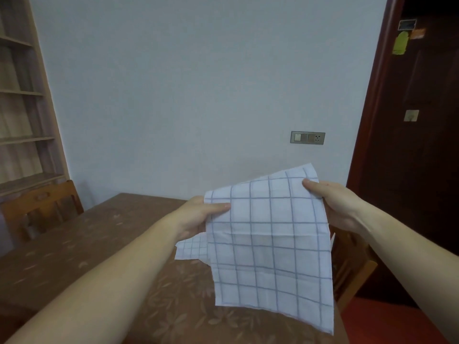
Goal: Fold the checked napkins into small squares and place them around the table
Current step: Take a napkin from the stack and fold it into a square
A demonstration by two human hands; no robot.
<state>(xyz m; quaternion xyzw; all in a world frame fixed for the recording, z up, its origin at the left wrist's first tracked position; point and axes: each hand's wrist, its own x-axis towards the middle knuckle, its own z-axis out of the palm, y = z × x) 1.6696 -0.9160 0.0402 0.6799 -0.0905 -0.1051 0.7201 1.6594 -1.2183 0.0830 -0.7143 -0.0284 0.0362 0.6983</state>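
A white napkin with a blue check (269, 244) hangs in the air above the table (74, 244), held up by its top edge. My left hand (196, 217) pinches its upper left corner, thumb on the front. My right hand (335, 202) pinches the upper right corner. The cloth droops down toward me, and a crease runs across its middle. Another checked napkin (191, 249) lies on the table behind it, mostly hidden by the held one.
The table wears a brown cloth with a leaf pattern and stands against a pale wall. A wooden chair (42, 209) stands at its far left, another chair (352, 266) at its right side. A bookshelf (22, 95) is at left, a dark door (422, 145) at right.
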